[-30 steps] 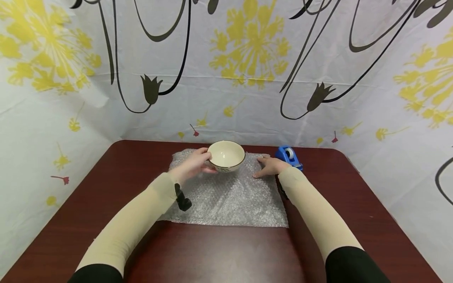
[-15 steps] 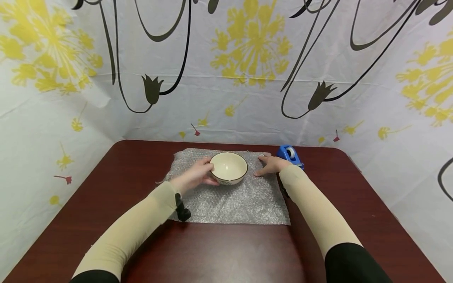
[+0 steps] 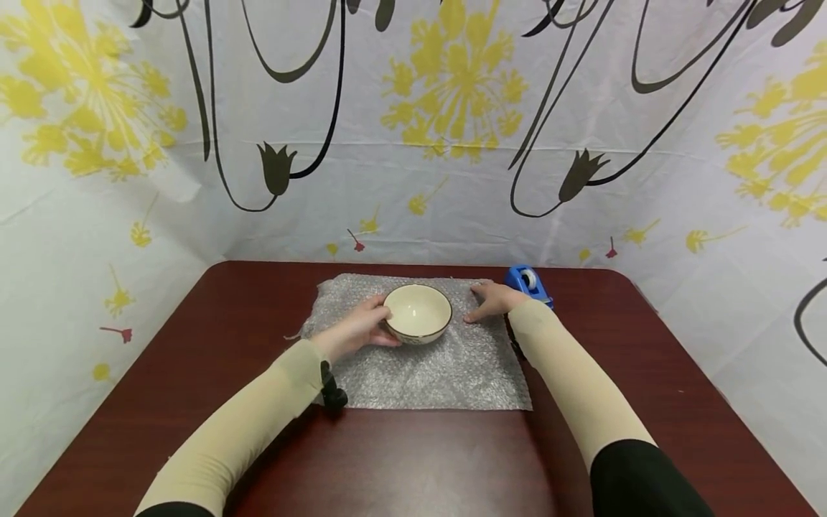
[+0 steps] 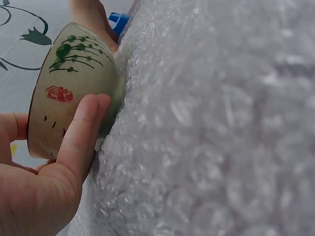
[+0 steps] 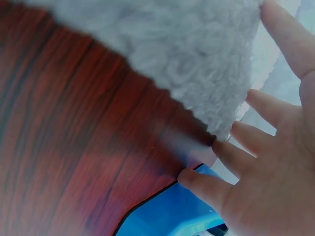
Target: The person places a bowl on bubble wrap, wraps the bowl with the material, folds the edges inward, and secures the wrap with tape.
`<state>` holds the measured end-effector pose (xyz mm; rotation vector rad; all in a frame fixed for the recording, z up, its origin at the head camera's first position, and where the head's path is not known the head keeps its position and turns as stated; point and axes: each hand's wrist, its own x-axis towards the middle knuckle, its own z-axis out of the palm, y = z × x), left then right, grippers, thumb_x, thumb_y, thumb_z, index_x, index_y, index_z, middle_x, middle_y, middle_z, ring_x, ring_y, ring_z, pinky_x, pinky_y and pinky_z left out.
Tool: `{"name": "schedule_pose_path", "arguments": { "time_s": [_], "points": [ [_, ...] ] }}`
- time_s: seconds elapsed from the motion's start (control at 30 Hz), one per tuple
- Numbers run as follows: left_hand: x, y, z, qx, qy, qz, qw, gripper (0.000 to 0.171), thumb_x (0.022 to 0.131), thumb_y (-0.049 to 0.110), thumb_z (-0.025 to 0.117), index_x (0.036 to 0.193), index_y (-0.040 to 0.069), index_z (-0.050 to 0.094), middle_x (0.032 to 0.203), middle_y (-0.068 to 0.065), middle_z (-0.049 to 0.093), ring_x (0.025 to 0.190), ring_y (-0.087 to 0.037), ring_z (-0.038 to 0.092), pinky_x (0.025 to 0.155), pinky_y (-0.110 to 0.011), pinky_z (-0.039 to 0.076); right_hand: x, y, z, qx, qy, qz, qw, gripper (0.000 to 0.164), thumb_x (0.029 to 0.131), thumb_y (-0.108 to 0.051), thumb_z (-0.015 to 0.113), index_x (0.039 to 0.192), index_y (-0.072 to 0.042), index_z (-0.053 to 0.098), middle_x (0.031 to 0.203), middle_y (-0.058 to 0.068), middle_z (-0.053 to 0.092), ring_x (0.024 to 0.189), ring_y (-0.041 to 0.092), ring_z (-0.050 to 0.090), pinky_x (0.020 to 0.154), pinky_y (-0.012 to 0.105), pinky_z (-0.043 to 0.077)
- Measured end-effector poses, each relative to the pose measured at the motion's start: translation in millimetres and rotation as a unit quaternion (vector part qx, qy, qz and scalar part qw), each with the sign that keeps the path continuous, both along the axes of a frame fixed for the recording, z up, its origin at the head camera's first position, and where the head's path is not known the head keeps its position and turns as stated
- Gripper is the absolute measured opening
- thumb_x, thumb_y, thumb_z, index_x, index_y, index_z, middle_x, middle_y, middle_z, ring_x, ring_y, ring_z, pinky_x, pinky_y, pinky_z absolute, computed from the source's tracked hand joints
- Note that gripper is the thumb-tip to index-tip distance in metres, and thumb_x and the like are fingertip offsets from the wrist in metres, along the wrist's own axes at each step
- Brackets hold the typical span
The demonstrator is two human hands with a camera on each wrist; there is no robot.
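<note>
Bowl (image 3: 417, 314) I've brought nearer on the bubble wrap (image 3: 446, 366), left hand (image 3: 354, 332) fingers curled round its side, right hand (image 3: 492, 300) fingers flat at the wrap's far right edge, bare worktop (image 3: 413, 459) in front.

A dark reddish-brown wooden table (image 3: 413, 459) with rounded far corners is seen filling the lower half of the head view, its polished surface catching a soft, even light. It is enclosed on three sides by a white fabric backdrop (image 3: 413, 179), creased in places and printed with large yellow dandelion-like blooms (image 3: 455, 79) at 12 o'clock, sweeping black stems ending in dark tulip shapes (image 3: 274, 166) toward 11 and 1 o'clock, and small red and yellow sprigs low along the hem. The cloth is drawn in along the table's edges at 9 and 3 o'clock.
</note>
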<state>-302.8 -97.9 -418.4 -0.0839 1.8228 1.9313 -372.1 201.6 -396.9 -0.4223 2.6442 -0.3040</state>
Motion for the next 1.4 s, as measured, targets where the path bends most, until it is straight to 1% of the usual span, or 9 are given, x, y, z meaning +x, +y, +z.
{"name": "schedule_pose_path", "arguments": {
  "time_s": [0.13, 0.3, 0.57, 0.83, 0.93, 1.1, 1.27, 1.33, 1.4],
  "points": [
    [-1.2, -0.5, -4.9, -0.004, -0.003, -0.007, 1.0000, 0.064, 0.094, 0.008, 0.044, 0.154, 0.009, 0.020, 0.138, -0.032, 0.041, 0.081, -0.038, 0.069, 0.073, -0.043, 0.058, -0.3, 1.2, -3.0, -0.041, 0.028, -0.011, 0.999, 0.085, 0.087, -0.040, 0.070, 0.149, 0.003, 0.031, 0.153, 0.027, 0.025, 0.141, 0.042, 0.023, 0.111, 0.055, 0.027],
    [-0.5, 1.0, -7.9, -0.013, 0.000, -0.015, 0.9998, 0.062, 0.095, 0.010, 0.045, 0.153, 0.009, 0.023, 0.129, -0.033, 0.048, 0.076, -0.035, 0.070, 0.072, -0.043, 0.058, 2.9, 1.0, -5.0, -0.108, 0.070, -0.072, 0.989, 0.075, 0.091, -0.035, 0.067, 0.147, 0.004, 0.035, 0.146, 0.026, 0.038, 0.133, 0.042, 0.037, 0.105, 0.054, 0.036],
    [6.5, 5.0, -3.9, 0.007, -0.001, -0.013, 0.9999, 0.062, 0.096, 0.009, 0.044, 0.154, 0.008, 0.020, 0.134, -0.035, 0.042, 0.081, -0.039, 0.069, 0.074, -0.044, 0.058, 3.2, 3.7, -3.0, -0.183, 0.070, -0.154, 0.968, 0.069, 0.095, -0.031, 0.059, 0.149, 0.002, 0.030, 0.149, 0.027, 0.033, 0.130, 0.043, 0.039, 0.101, 0.055, 0.040],
    [11.8, 8.4, -0.3, 0.015, -0.002, -0.003, 0.9999, 0.063, 0.097, 0.010, 0.044, 0.154, 0.009, 0.017, 0.132, -0.034, 0.044, 0.080, -0.037, 0.069, 0.074, -0.042, 0.058, -1.8, 9.9, -4.4, -0.256, 0.092, -0.220, 0.937, 0.071, 0.095, -0.029, 0.060, 0.150, 0.002, 0.028, 0.150, 0.028, 0.029, 0.128, 0.043, 0.040, 0.099, 0.055, 0.041],
    [11.3, 7.4, -0.3, 0.014, -0.005, -0.005, 0.9999, 0.064, 0.098, 0.011, 0.044, 0.155, 0.010, 0.015, 0.133, -0.034, 0.043, 0.080, -0.037, 0.069, 0.074, -0.042, 0.058, -0.8, 10.7, -1.2, -0.291, 0.108, -0.249, 0.917, 0.074, 0.095, -0.024, 0.061, 0.152, 0.001, 0.022, 0.152, 0.027, 0.025, 0.126, 0.043, 0.043, 0.099, 0.054, 0.042],
    [9.5, 4.4, -0.5, 0.014, -0.006, -0.012, 0.9998, 0.066, 0.098, 0.012, 0.045, 0.156, 0.011, 0.013, 0.131, -0.035, 0.045, 0.081, -0.036, 0.069, 0.075, -0.043, 0.058, -1.7, 11.2, 3.0, -0.349, 0.096, -0.289, 0.886, 0.081, 0.095, -0.022, 0.059, 0.155, -0.002, 0.009, 0.151, 0.026, 0.028, 0.127, 0.042, 0.043, 0.101, 0.052, 0.041],
    [10.0, 1.8, -0.3, 0.014, 0.000, -0.021, 0.9997, 0.066, 0.098, 0.012, 0.043, 0.156, 0.010, 0.011, 0.129, -0.036, 0.046, 0.083, -0.037, 0.069, 0.077, -0.044, 0.057, -3.8, 11.1, 4.1, -0.377, 0.077, -0.303, 0.872, 0.076, 0.095, -0.022, 0.059, 0.154, -0.001, 0.016, 0.149, 0.025, 0.033, 0.124, 0.039, 0.047, 0.101, 0.048, 0.043],
    [9.6, 1.1, -0.9, 0.013, 0.002, -0.021, 0.9997, 0.065, 0.099, 0.012, 0.043, 0.156, 0.010, 0.013, 0.128, -0.036, 0.047, 0.082, -0.036, 0.069, 0.077, -0.044, 0.057, -4.6, 11.2, 5.1, -0.380, 0.066, -0.302, 0.872, 0.069, 0.095, -0.024, 0.061, 0.151, 0.000, 0.028, 0.127, 0.022, 0.054, 0.102, 0.031, 0.059, 0.091, 0.043, 0.049],
    [9.0, 0.5, -1.2, 0.011, 0.003, -0.021, 0.9997, 0.064, 0.098, 0.013, 0.044, 0.155, 0.011, 0.014, 0.128, -0.035, 0.047, 0.081, -0.035, 0.069, 0.076, -0.044, 0.057, -6.4, 10.8, 6.5, -0.378, 0.056, -0.300, 0.874, 0.062, 0.095, -0.026, 0.062, 0.146, 0.000, 0.039, 0.090, 0.011, 0.063, 0.072, 0.020, 0.058, 0.075, 0.037, 0.050]
  ]
}}
